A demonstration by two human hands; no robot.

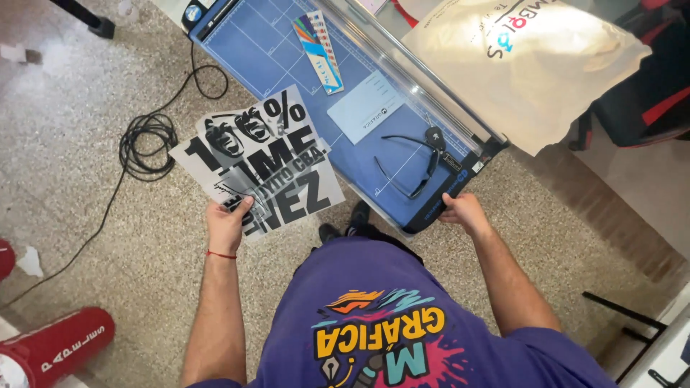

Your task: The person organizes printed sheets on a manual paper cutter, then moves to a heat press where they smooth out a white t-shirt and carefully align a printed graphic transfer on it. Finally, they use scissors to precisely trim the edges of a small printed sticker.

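Printed sheets [266, 162] pinched by left hand [227, 224]; right hand [463, 210] grips blue trimmer [287, 57]

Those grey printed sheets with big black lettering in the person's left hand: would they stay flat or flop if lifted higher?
The grey printed sheets are probably light and floppy: the left hand pinches only one edge, and they look thin. They seem to fan apart, so they may slide over each other.

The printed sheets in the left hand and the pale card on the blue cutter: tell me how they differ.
The printed sheets are grey with bold black lettering; the pale card is nearly blank. The sheets are larger than the card. The left hand holds the sheets above the floor; the card lies untouched on the blue cutter, whose near end the right hand grips. Both are flat and rectangular.
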